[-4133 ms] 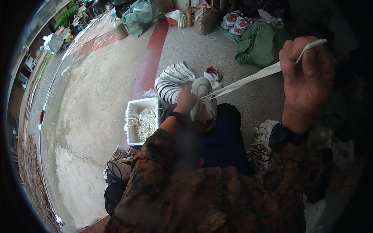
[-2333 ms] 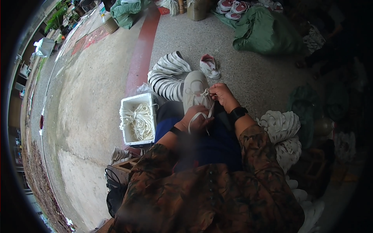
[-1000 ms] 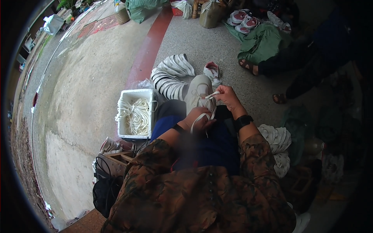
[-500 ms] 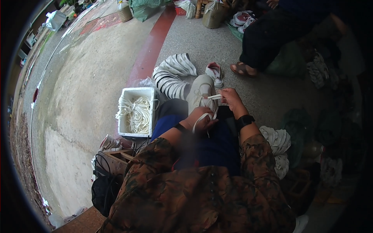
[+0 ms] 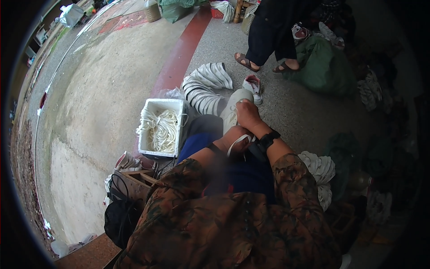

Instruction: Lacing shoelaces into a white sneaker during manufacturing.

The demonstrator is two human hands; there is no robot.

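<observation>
In the head camera's view, a person in camouflage-patterned sleeves works on a pale shoe (image 5: 233, 105) held above the lap, its toe pointing away. The left hand (image 5: 233, 138), fingers folded, grips a white lace (image 5: 233, 143) at the shoe's near end, a loop of it lying across the fingers. The right hand (image 5: 249, 114) is curled over the top of the upper; its fingertips are hidden, and whether they pinch the lace cannot be told. Half a second earlier that hand was at the shoe's right side, drawing out a strand. Beyond the toe stands a white-and-red shoe (image 5: 254, 87), near a curved row of white pieces (image 5: 204, 87). To the left, a white foam box (image 5: 168, 105) holds bundled laces (image 5: 162, 132). A bystander in dark trousers (image 5: 271, 36) has moved leftward, both sandals now showing, and more of a green sack (image 5: 324, 67) is exposed.
</observation>
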